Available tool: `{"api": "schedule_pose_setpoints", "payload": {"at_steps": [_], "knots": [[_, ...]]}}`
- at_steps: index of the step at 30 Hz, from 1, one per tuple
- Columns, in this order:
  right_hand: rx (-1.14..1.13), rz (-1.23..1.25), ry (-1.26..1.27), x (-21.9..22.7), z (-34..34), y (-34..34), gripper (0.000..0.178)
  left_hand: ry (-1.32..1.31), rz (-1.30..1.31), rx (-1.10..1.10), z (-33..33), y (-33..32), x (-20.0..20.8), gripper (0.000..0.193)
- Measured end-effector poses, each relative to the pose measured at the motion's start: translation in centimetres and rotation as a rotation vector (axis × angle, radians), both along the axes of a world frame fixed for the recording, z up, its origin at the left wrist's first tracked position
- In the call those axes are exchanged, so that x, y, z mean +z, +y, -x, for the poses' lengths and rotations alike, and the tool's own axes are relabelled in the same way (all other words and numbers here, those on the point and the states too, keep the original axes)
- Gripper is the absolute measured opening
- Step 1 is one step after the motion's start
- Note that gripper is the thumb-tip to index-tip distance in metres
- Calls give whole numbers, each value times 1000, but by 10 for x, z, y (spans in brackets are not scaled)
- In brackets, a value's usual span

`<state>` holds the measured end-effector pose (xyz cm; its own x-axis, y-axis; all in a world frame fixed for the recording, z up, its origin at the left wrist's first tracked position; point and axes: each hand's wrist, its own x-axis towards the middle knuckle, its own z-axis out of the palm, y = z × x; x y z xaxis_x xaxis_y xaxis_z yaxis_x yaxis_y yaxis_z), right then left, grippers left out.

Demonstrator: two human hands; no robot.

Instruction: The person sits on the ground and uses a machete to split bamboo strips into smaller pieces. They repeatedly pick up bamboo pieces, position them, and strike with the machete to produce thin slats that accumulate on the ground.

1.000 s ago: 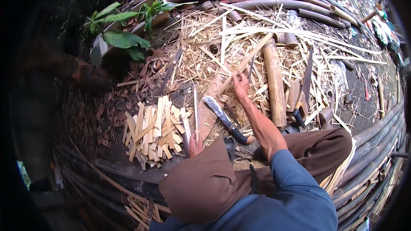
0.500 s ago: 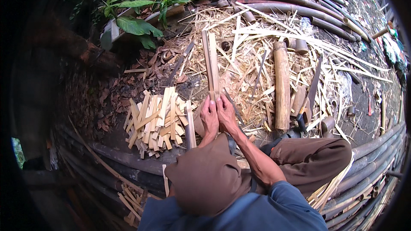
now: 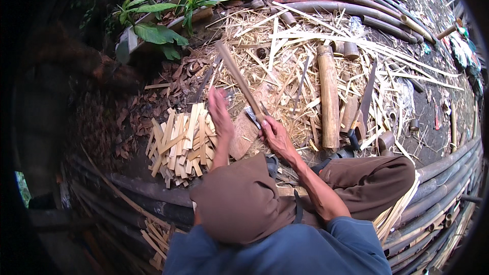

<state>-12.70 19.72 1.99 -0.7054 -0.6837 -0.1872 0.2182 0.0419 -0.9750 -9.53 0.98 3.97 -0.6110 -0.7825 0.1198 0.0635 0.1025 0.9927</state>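
My right hand point(image 3: 275, 135) grips the near end of a long, narrow bamboo strip point(image 3: 237, 75), which slants up and to the left over the shavings. My left hand point(image 3: 220, 114) is off the strip, its fingers stretched out and smeared by motion. It hovers beside a heap of short, pale bamboo slats point(image 3: 178, 142) on the left. Beneath the strip, close to my right hand, lies a small greyish piece point(image 3: 250, 114) too unclear to name. A brown wooden block point(image 3: 244, 140) shows between my forearms.
A thick bamboo length point(image 3: 328, 97) lies to the right, with a handsaw point(image 3: 365, 104) beyond it. Shavings and long split strips point(image 3: 377, 48) litter the ground. Bamboo poles point(image 3: 326, 6) are stacked at the back, and a leafy plant point(image 3: 155, 33) grows at the far left.
My left hand has let go and moved left toward the slat heap. The strip, now in my right hand alone, has tilted to the left. My right hand has shifted slightly right and nearer.
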Motion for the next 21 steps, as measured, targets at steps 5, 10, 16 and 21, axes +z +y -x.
{"api": "schedule_pose_setpoints", "payload": {"at_steps": [5,10,16,21], "knots": [[188,-111,165,17,-10,21,36,411,-718,-414,29,-42,58,49],[376,-230,174,39,3,54,38,532,-761,-181,21,-36,72,33],[406,-426,741,121,60,106,37,591,-611,-292,-15,-24,132,47],[452,-556,1107,180,77,134,24,324,505,-8,-52,-27,187,91]]}}
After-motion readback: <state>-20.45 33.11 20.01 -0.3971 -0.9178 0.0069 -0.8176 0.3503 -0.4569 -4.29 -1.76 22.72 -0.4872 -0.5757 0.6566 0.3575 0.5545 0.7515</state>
